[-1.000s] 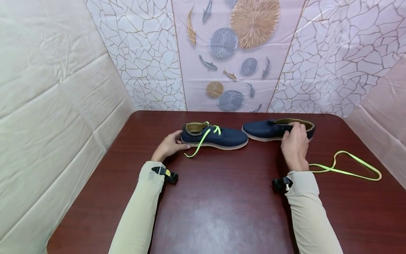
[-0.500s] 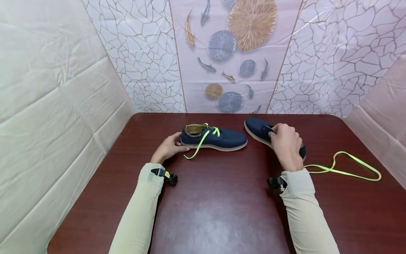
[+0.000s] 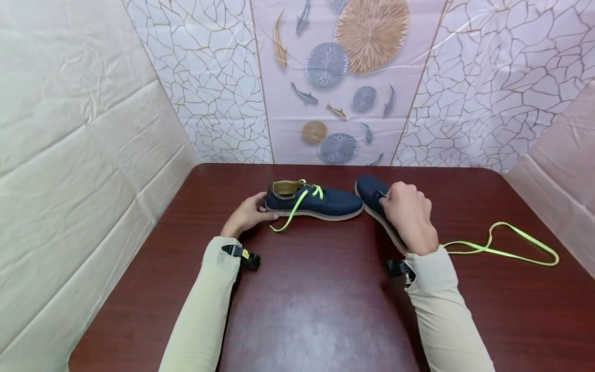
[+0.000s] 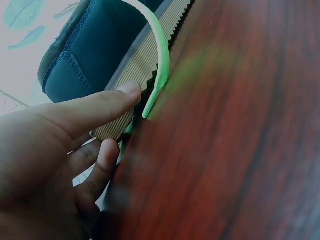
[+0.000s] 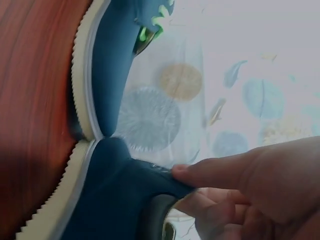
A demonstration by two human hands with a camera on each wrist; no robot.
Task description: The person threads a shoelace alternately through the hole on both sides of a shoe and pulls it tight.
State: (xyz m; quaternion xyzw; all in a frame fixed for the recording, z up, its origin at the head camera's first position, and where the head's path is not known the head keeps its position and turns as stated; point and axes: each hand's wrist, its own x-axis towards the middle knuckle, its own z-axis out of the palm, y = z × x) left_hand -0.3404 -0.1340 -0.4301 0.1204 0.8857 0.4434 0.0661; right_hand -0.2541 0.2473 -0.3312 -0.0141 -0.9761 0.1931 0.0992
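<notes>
Left to right on the counter (image 3: 307, 299): left hand (image 3: 244, 214), thumb and fingers clamped on the heel of the first navy shoe (image 3: 338, 201), located near the far edge; its green lace (image 3: 294, 207) droops along the near side. Second navy shoe (image 3: 370, 188) lies at an angle, toes touching; right hand (image 3: 410, 217) pinches its upper between thumb and fingers. Loose lace (image 3: 485, 248) lies looped toward the right edge.

Head-view illumination was bright; diffuse glare marked the near tabletop (image 3: 302, 330), with shadows beside both sleeves (image 3: 200, 310). Wrist views carried a blue-green cast; the wall (image 5: 210, 30) appeared washed out in the right wrist view.
</notes>
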